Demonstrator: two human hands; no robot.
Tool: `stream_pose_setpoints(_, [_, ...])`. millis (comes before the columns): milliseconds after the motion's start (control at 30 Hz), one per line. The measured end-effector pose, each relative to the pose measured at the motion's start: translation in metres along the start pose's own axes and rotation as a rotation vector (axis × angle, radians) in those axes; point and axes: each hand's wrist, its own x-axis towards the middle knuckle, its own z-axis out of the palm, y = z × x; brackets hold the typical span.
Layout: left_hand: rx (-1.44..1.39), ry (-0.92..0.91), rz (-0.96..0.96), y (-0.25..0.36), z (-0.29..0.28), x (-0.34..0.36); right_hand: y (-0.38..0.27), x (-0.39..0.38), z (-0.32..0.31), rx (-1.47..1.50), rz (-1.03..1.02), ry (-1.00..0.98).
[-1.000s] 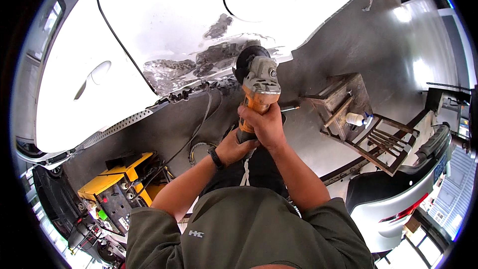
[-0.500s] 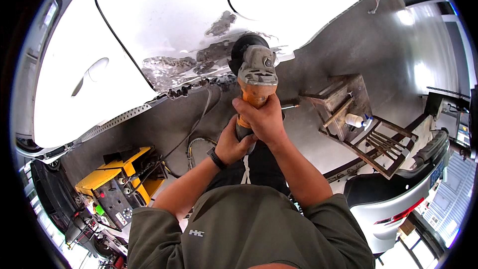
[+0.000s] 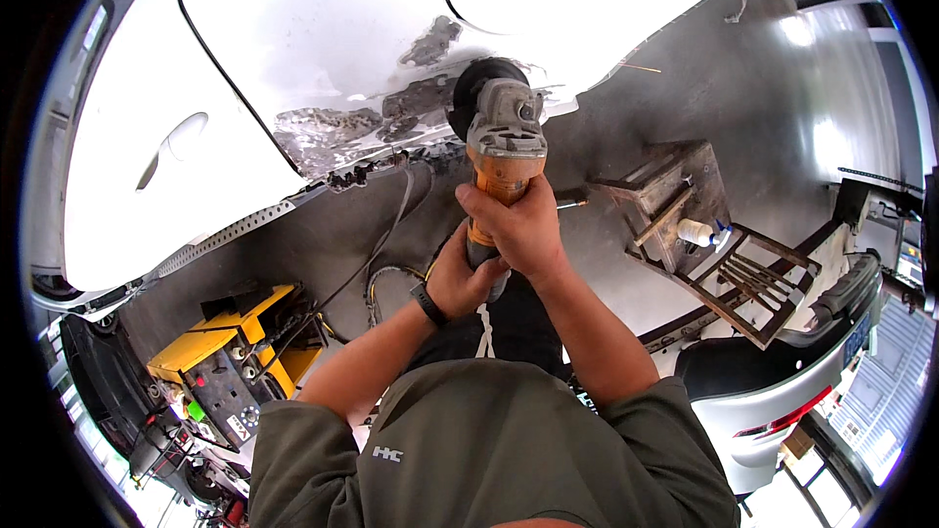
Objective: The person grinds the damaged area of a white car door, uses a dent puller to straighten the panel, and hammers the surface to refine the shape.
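Filling the upper half of the view, a white car body panel (image 3: 323,29) carries a patch of bare, ground-down metal (image 3: 342,122) along its lower edge. Below it spreads the grey concrete floor (image 3: 685,88), with a rusty metal stand (image 3: 699,225) to the right and a yellow machine (image 3: 230,357) to the lower left. An orange and grey angle grinder (image 3: 501,152) points up at the panel, its dark disc (image 3: 468,93) just beside the bare patch. The right hand (image 3: 518,225) grips its orange body, and the left hand (image 3: 460,279), a black wristband (image 3: 427,305) on it, clasps the rear handle.
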Motion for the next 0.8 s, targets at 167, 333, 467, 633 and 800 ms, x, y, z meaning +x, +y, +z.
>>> stream_pose_setpoints(167, [0.018,-0.022,-0.071,0.009,0.001,-0.004,-0.007,-0.002,0.001,0.011,0.022,-0.003])
stream_pose_setpoints(333, [0.068,-0.013,-0.025,0.019,0.002,-0.003,-0.014,-0.003,0.003,-0.067,-0.013,0.024])
stream_pose_setpoints(467, [0.050,-0.027,-0.063,0.023,0.006,-0.003,-0.019,-0.004,0.002,0.039,0.055,0.039])
stream_pose_setpoints(633, [0.065,-0.016,0.013,0.024,0.004,0.002,-0.025,-0.002,0.001,-0.050,-0.015,0.030])
stream_pose_setpoints(800, [0.012,-0.057,-0.015,0.028,0.002,0.004,-0.027,-0.002,0.005,-0.010,-0.007,0.075])
